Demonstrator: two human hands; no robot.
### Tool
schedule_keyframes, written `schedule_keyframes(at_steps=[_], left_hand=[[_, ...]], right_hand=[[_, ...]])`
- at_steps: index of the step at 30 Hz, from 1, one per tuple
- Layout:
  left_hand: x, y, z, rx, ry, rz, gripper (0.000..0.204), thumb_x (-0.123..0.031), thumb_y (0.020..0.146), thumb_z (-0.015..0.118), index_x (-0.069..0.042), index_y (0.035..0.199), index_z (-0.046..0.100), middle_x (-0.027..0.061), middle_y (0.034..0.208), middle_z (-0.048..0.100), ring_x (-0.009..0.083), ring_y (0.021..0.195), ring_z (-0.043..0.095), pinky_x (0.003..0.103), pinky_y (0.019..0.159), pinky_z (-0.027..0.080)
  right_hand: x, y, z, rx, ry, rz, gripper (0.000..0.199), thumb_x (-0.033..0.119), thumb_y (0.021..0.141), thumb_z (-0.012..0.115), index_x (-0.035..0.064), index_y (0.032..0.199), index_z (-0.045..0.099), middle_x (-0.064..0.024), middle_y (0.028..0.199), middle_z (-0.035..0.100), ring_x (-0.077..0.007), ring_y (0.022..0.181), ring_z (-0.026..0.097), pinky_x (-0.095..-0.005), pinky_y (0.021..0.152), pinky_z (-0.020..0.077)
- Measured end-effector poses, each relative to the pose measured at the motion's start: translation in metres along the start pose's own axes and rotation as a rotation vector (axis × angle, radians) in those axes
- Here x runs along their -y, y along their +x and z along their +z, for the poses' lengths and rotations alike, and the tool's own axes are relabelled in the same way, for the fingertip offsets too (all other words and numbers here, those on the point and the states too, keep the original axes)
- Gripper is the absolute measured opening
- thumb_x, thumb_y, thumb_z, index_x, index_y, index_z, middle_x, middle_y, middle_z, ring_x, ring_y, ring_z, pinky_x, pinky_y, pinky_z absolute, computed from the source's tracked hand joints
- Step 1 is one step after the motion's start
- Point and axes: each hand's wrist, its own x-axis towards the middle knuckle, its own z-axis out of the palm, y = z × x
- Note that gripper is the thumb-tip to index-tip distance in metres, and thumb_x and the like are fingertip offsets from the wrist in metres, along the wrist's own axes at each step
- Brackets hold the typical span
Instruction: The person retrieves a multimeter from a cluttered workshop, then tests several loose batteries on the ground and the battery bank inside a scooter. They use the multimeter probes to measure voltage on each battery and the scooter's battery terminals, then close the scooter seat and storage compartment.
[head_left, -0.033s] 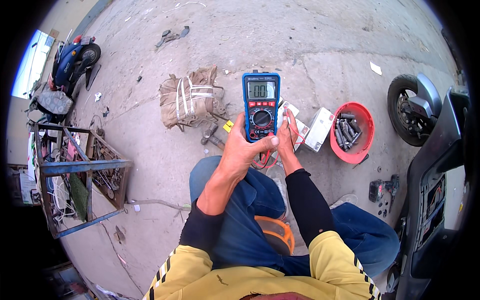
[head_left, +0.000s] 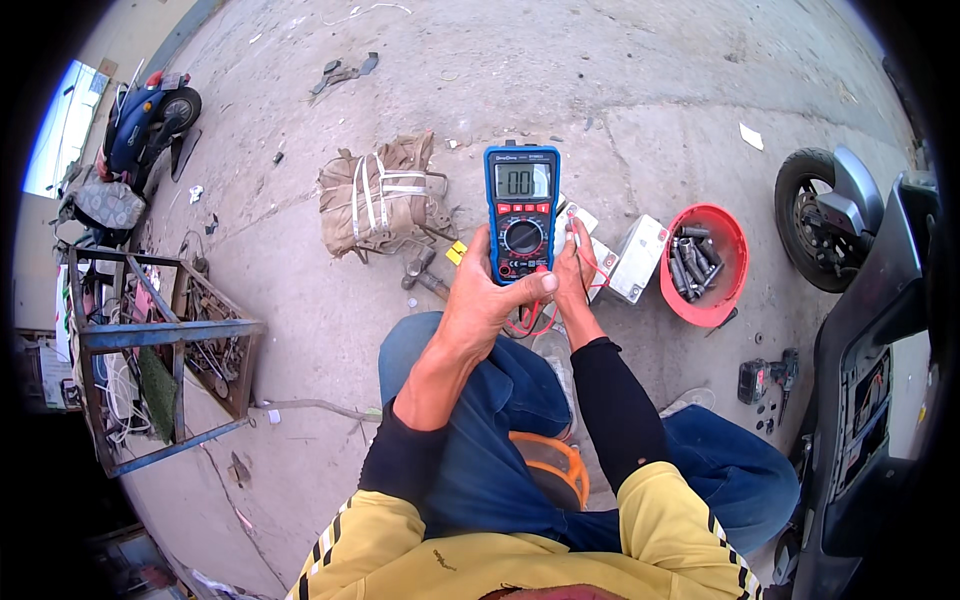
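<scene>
Cracked concrete floor (head_left: 620,90) in daylight; blue metal rack (head_left: 150,340) at left.

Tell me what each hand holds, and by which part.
Left hand holds the blue multimeter by its lower body. Right hand touches the red probe lead; its grip is unclear.

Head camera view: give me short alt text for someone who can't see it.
The left hand holds up a blue handheld multimeter with red leads, while the right hand reaches to white box-shaped blocks on the concrete ground. A red round bowl of metal parts sits to the right.
</scene>
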Motion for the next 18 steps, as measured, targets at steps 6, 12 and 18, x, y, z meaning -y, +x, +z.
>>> schedule_keyframes(at_steps=[6, 12, 18], left_hand=[[0.001, 0.001, 0.0, 0.009, 0.005, -0.004, 0.077, -0.011, 0.078, 0.095, -0.002, 0.14, 0.051, 0.0054, 0.105, 0.068, 0.0141, 0.086, 0.069, 0.03, 0.073, 0.061], [0.002, 0.0, -0.002, 0.01, 0.0, -0.003, 0.076, -0.011, 0.078, 0.095, -0.002, 0.139, 0.051, 0.0052, 0.105, 0.068, 0.014, 0.086, 0.069, 0.03, 0.074, 0.061], [0.001, 0.0, 0.0, 0.013, -0.004, -0.007, 0.075, -0.011, 0.078, 0.095, -0.002, 0.139, 0.052, 0.0051, 0.105, 0.068, 0.0141, 0.087, 0.07, 0.03, 0.075, 0.061]], right_hand=[[0.0, 0.001, 0.002, -0.036, -0.069, -0.08, 0.045, 0.017, 0.108, 0.045, -0.001, 0.147, 0.057, -0.0227, 0.142, 0.065, -0.0364, 0.131, 0.063, -0.0417, 0.112, 0.0475], [0.013, -0.001, -0.003, -0.015, -0.086, -0.067, 0.044, 0.017, 0.107, 0.046, -0.0008, 0.145, 0.059, -0.0241, 0.14, 0.066, -0.0386, 0.13, 0.064, -0.043, 0.11, 0.0485], [0.019, 0.001, -0.005, -0.013, -0.118, -0.068, 0.044, 0.019, 0.108, 0.046, -0.0005, 0.145, 0.059, -0.0247, 0.14, 0.066, -0.0392, 0.129, 0.064, -0.0437, 0.109, 0.0492]])
